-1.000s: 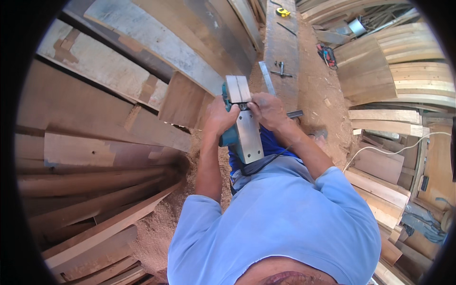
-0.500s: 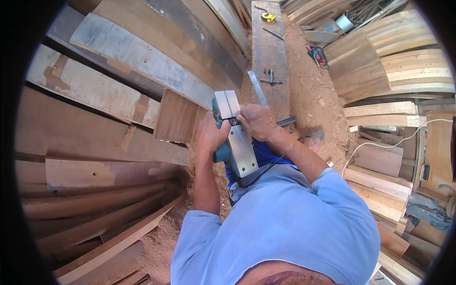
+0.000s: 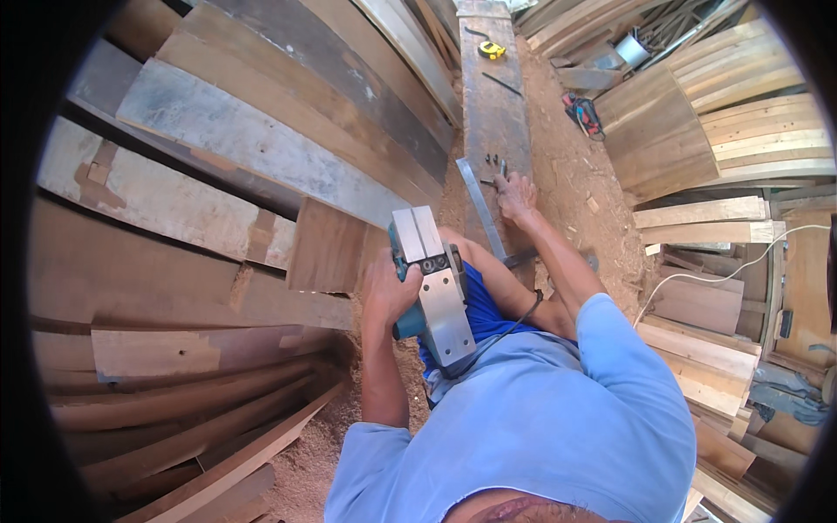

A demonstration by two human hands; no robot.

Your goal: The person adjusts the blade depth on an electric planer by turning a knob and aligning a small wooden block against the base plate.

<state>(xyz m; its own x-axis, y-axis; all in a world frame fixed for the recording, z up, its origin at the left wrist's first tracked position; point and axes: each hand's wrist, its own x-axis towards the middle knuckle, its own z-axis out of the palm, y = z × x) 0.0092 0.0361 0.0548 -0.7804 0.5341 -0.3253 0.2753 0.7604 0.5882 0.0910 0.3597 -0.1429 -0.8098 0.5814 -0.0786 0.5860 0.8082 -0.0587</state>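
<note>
An electric hand planer [image 3: 446,318] lies sole-up on my lap, its metal sole plates and blade slot facing me. My left hand [image 3: 389,286] is closed around its teal body on the left side, the thumb near the blade slot. Farther out, my right hand [image 3: 516,197] is on the wooden bench, fingers curled around a T-handle wrench [image 3: 503,169]; part of the wrench is hidden by the hand. Small dark bolts [image 3: 492,159] lie just beyond it. A metal try square [image 3: 482,207] rests on the bench to the left of my right hand.
Along the narrow bench [image 3: 497,113] lie a yellow tape measure [image 3: 492,50] and a dark thin rod [image 3: 501,84]. A red and black tool [image 3: 583,116] sits on the sawdust-covered floor. Boards [image 3: 261,131] stand at left; stacked planks [image 3: 767,131] and a white cable [image 3: 741,263] are at right.
My right hand has left the planer's blade area and moved forward to the T-handle wrench on the bench. My left hand still holds the planer, which sits slightly lower in view.
</note>
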